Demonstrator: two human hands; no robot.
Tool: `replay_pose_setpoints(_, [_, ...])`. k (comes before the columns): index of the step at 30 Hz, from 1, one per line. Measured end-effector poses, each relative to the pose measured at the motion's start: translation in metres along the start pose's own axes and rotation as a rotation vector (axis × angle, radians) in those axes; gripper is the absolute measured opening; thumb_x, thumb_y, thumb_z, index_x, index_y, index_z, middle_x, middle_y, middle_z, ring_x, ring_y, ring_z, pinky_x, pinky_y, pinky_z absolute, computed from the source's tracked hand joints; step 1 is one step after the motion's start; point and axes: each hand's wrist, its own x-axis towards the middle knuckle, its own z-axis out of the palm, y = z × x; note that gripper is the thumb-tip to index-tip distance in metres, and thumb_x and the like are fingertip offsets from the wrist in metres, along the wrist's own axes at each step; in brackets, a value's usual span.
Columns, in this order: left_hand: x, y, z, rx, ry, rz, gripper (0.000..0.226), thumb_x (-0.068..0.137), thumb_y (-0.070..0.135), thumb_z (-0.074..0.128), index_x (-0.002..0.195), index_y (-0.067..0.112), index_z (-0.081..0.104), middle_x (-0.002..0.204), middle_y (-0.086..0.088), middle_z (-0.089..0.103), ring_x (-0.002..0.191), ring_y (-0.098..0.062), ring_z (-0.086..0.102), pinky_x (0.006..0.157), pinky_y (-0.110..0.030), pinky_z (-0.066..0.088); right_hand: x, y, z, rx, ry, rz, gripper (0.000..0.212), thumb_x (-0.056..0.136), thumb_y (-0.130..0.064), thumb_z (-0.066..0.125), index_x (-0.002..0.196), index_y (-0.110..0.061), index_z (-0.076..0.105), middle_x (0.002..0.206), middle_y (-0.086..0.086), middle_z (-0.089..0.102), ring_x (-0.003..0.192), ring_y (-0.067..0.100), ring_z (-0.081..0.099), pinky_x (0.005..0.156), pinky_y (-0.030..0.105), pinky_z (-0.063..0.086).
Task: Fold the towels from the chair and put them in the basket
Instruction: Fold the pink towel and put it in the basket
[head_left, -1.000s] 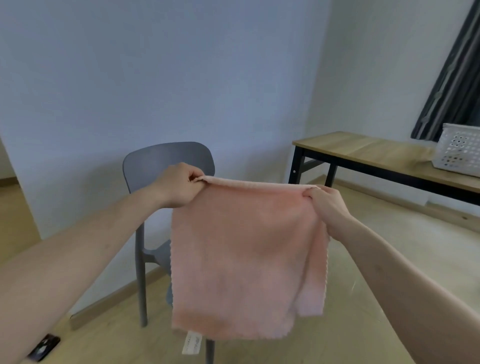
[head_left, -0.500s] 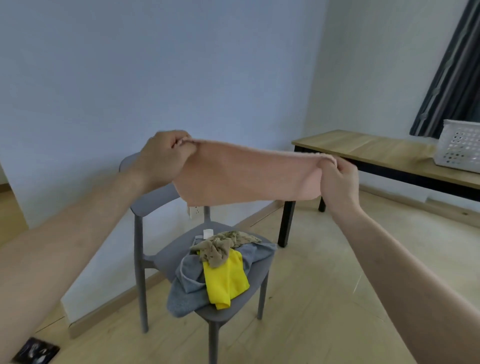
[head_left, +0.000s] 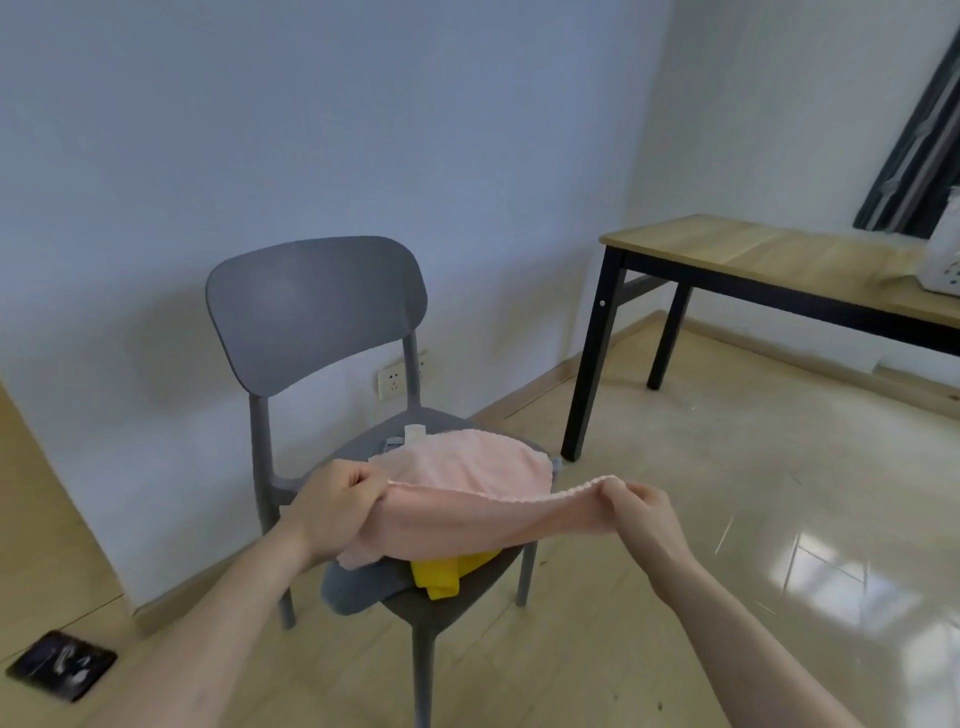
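I am seeing the left hand (head_left: 340, 503) pinching 1 corner of the pink towel (head_left: 462, 501), fingers curled tight around the cloth near the front left of the seat. The right hand (head_left: 641, 512) is gripping the opposite corner the same way, thumb and fingers closed on the scalloped edge. Between the 2 hands the near edge of the towel is stretching in a shallow sag, and the rest of the cloth is spreading away from me over the seat of the grey chair (head_left: 317, 306), lying on top of the pile there.

Under the pink towel a yellow towel (head_left: 441, 574) is poking out at the front of the seat, and a grey towel (head_left: 358, 587) is drooping over the front left edge beside it. A small white tag (head_left: 414, 430) is showing at the far edge of the pile, close to the chair's backrest.

To the right, well apart from the chair, a wooden tabletop (head_left: 769, 260) on black legs is standing along the wall, and the white basket (head_left: 946, 254) is sitting on it at the frame's right edge, only partly visible. A dark striped curtain (head_left: 914, 130) is hanging behind the basket. A wall socket (head_left: 392, 380) is sitting low on the wall behind the chair, and a dark flat object (head_left: 62, 665) is lying on the floor at the lower left; I cannot tell what it is.
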Motion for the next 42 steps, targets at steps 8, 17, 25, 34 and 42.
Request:
replay_pose_setpoints(8, [0.043, -0.004, 0.002, -0.191, 0.239, 0.039, 0.036, 0.088, 0.029, 0.043, 0.061, 0.005, 0.044, 0.060, -0.007, 0.042, 0.063, -0.018, 0.042, 0.064, -0.037, 0.030, 0.056, 0.006, 0.019, 0.144, 0.077, 0.008, 0.014, 0.092, -0.023, 0.064, 0.095, -0.023, 0.077, 0.099, 0.001, 0.075, 0.099, 0.023, 0.066, 0.083, 0.039, 0.054])
replay_pose_setpoints(17, [0.092, -0.021, 0.006, -0.365, 0.475, -0.071, 0.019, 0.091, 0.012, 0.054, 0.089, 0.020, 0.071, 0.088, 0.003, 0.071, 0.087, -0.014, 0.063, 0.075, -0.034, 0.048, 0.118, 0.000, 0.056, 0.227, 0.170, 0.019, 0.040, 0.095, -0.038, 0.071, 0.130, -0.020, 0.066, 0.124, -0.001, 0.067, 0.115, 0.022, 0.061, 0.097, 0.041, 0.052])
replay_pose_setpoints(25, [0.121, -0.039, 0.018, -0.336, 0.615, -0.102, 0.016, 0.095, 0.024, 0.067, 0.111, 0.025, 0.068, 0.099, 0.023, 0.064, 0.093, 0.002, 0.060, 0.079, -0.023, 0.045, 0.154, 0.014, 0.080, 0.280, 0.228, 0.094, 0.036, 0.093, -0.041, 0.072, 0.122, -0.020, 0.070, 0.116, 0.002, 0.072, 0.107, 0.024, 0.067, 0.097, 0.042, 0.055])
replay_pose_setpoints(34, [0.142, -0.059, 0.028, -0.297, 0.620, -0.211, 0.022, 0.096, 0.026, 0.064, 0.117, 0.021, 0.071, 0.109, 0.007, 0.069, 0.107, -0.021, 0.064, 0.085, -0.033, 0.045, 0.168, 0.021, 0.087, 0.246, 0.228, 0.126, 0.030, 0.095, -0.040, 0.072, 0.120, -0.024, 0.070, 0.100, -0.006, 0.068, 0.102, 0.020, 0.066, 0.095, 0.039, 0.056])
replay_pose_setpoints(42, [0.117, -0.025, 0.033, 0.010, 0.495, 0.013, 0.031, 0.088, 0.028, 0.076, 0.117, 0.031, 0.064, 0.121, 0.012, 0.062, 0.106, -0.012, 0.058, 0.093, -0.038, 0.052, 0.144, 0.024, 0.071, 0.045, 0.162, 0.023, 0.048, 0.091, -0.028, 0.079, 0.135, -0.024, 0.059, 0.123, -0.010, 0.061, 0.113, 0.016, 0.062, 0.097, 0.038, 0.053])
